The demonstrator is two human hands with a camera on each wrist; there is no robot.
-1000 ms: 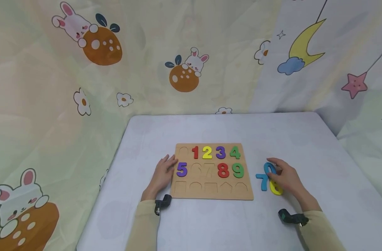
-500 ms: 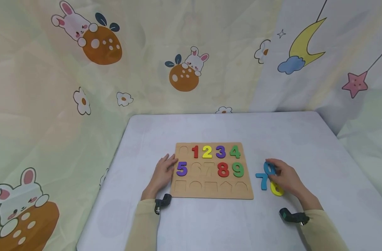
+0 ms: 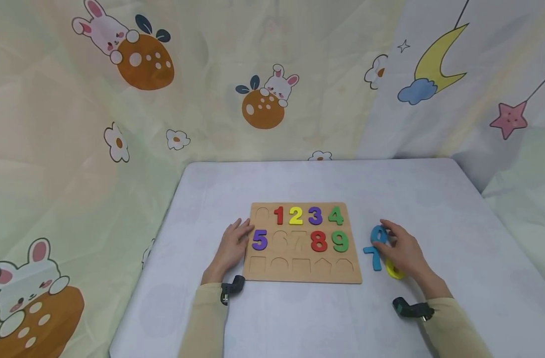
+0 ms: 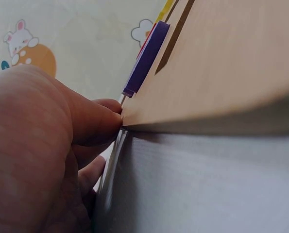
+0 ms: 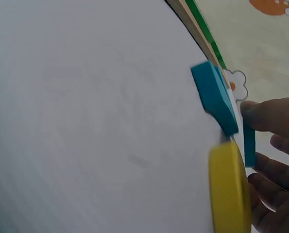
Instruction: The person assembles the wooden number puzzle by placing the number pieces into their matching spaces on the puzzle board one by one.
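At the board's left edge: left hand (image 3: 231, 247), fingers fairly straight, touching, not clenched. Next, rectangular tan wood-look number board (image 3: 299, 252). Right of it, light-blue flat 7-shaped piece (image 3: 376, 260) on the white-covered table (image 3: 219, 184). Just far of that, slightly right: light-blue oval ring-shaped 0 piece (image 5: 249, 145), long axis roughly near-far; can't tell if it's lifted. Then yellow curved number piece (image 5: 229, 189), near of the 0, partly hidden. Rightmost, right hand (image 3: 404, 253), grasping the 0 in a thumb-and-finger pinch. Key relation, I'd judge: board sits left of that pinch; left hand is well apart from the 0.
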